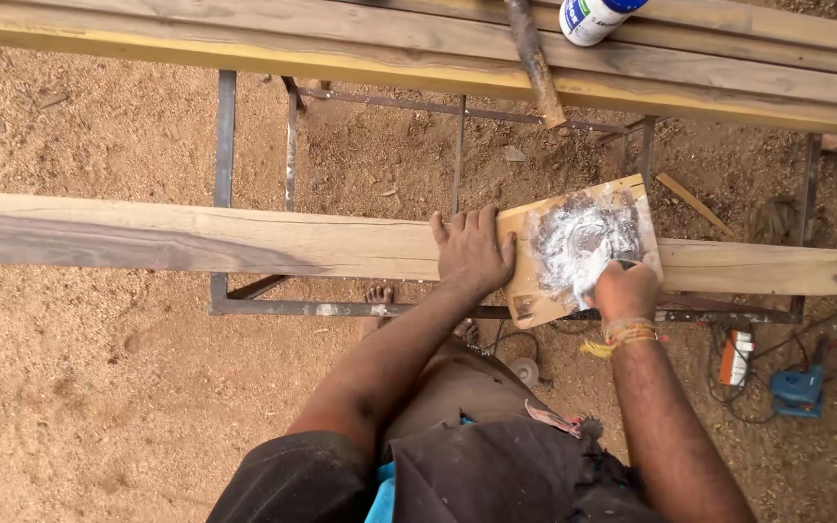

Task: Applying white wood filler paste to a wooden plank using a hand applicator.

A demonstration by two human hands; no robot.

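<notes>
- The long pale wooden plank (244,242) lies flat across a rusty metal trestle frame (225,194), running far out to either side of both hands; it looks heavy and stiff, best lifted near its ends.
- The small tan plywood offcut (520,281) rests on the plank, between the two hands, thin, light and rigid, likely to slide unless pinned.
- The white paste patch (578,242) spreads wet across the offcut, just above the right fist; it looks sticky and soft.
- The left hand (472,254) presses flat, fingers spread, on the offcut's near edge and the plank, gripping nothing.
- The right hand (624,291) is clenched around a small dark tool, mostly hidden, working in the paste.
</notes>
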